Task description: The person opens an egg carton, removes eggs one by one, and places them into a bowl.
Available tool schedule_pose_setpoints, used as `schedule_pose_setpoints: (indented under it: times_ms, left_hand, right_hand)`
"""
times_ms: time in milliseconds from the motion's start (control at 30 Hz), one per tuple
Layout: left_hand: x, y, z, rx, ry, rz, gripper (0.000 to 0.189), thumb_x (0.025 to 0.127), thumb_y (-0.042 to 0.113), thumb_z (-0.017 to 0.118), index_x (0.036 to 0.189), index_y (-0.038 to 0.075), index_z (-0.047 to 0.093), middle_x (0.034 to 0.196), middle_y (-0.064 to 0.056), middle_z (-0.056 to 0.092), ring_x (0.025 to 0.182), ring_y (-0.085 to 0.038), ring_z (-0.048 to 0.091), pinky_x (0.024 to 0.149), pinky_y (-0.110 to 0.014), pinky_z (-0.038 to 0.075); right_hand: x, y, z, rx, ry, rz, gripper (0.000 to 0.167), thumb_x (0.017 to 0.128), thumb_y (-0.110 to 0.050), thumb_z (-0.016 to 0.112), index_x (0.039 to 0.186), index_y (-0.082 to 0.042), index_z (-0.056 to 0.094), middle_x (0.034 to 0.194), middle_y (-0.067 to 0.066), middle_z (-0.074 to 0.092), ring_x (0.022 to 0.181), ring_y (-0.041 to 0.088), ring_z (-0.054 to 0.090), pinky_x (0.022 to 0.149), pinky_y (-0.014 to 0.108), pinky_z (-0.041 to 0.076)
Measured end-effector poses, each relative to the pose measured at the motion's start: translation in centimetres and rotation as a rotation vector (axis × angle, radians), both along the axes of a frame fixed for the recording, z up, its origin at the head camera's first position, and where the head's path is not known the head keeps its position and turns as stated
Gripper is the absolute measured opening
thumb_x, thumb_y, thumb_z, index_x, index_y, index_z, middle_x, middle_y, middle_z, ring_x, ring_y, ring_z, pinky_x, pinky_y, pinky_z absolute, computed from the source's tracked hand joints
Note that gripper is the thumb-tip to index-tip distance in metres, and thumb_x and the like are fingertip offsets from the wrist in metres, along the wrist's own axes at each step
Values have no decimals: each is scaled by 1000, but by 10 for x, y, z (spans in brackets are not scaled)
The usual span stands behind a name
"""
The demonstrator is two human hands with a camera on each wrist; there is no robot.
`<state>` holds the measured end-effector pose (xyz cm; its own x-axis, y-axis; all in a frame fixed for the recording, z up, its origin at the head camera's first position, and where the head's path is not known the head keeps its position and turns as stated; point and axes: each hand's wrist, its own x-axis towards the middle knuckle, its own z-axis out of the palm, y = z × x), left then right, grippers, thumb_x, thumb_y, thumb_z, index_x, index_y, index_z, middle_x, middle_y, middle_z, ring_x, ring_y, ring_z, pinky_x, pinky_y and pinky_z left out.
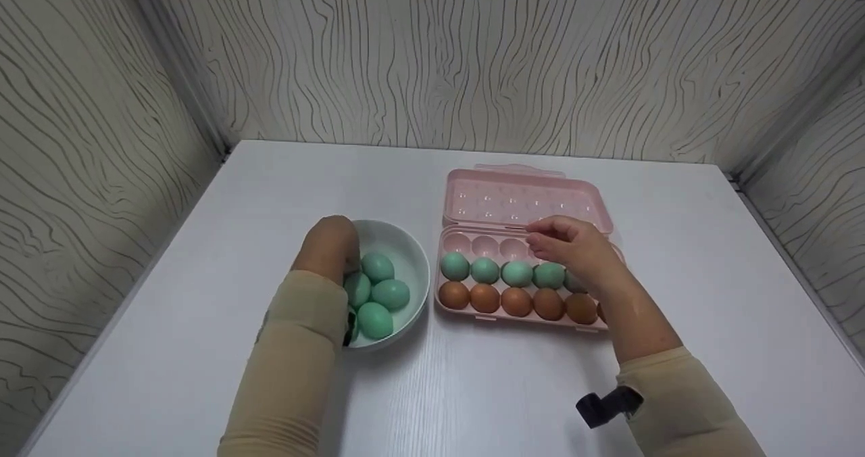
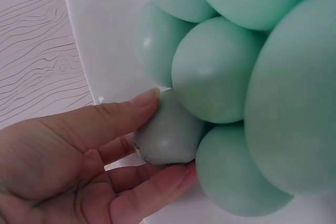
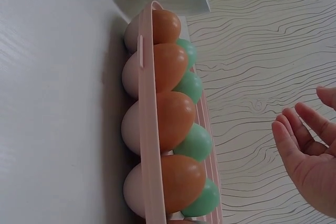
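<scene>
My left hand [image 1: 331, 244] reaches into a white bowl [image 1: 417, 261] of pale green eggs [image 1: 391, 295]. In the left wrist view, thumb and fingers pinch a duller grey-green egg [image 2: 170, 132] with a cracked or marked end, against the other eggs. My right hand [image 1: 574, 249] hovers over the right part of a pink egg carton [image 1: 527, 318], fingers loosely bent and holding nothing. Brown eggs [image 1: 517, 301] fill the carton's front row, with green eggs [image 1: 517, 274] in the middle row. Bare hollows [image 1: 485, 246] show at the back left; the right hand hides others.
The carton's pink lid [image 1: 527, 200] lies folded back behind it. Bowl and carton stand side by side on a white table [image 1: 473, 389]. Wood-grain patterned panels [image 1: 432, 58] rise at the back and both sides. A black wrist camera [image 1: 608, 406] juts from the right sleeve.
</scene>
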<state>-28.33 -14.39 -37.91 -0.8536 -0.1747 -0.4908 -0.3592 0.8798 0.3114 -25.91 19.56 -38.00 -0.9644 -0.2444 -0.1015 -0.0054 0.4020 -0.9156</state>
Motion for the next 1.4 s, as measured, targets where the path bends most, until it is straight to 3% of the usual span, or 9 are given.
schedule_pose_setpoints:
  times_ms: [233,533,767,1133,1400]
  left_hand:
    - [0,-3,4,46,-7,35,41,77,-3,64,117,-6,56,119,-19,55,94,-26,51,90,-39,45]
    - [2,-1,16,24,22,31,44,72,-4,68,115,-6,57,116,-19,56,102,-29,53,96,-44,40]
    - [9,1,23,64,135,26,40,71,-7,68,110,-5,60,113,-19,58,106,-34,54,95,-47,40]
    - [1,6,31,113,244,-76,40,79,11,65,117,-1,57,115,-17,58,105,-33,54,92,-47,42]
    - [0,23,41,224,319,-108,41,83,21,64,120,7,55,125,-12,52,110,-29,51,93,-45,42]
  right_hand:
    - [0,1,0,-6,-4,-2,42,85,-33,64,114,-4,57,114,16,56,102,21,59,85,29,49]
    - [-3,5,0,-27,29,-2,47,84,-36,64,114,-1,57,114,19,55,97,17,60,83,26,49]
    - [-3,8,0,-17,28,-7,40,88,-28,60,116,0,55,115,17,53,98,17,60,84,25,49]
    - [-5,14,2,18,22,-27,41,88,-32,60,117,-3,56,113,15,55,96,16,60,83,25,49]
    - [-7,27,2,25,10,-62,43,87,-34,60,119,-6,55,117,12,53,102,20,56,84,26,49]
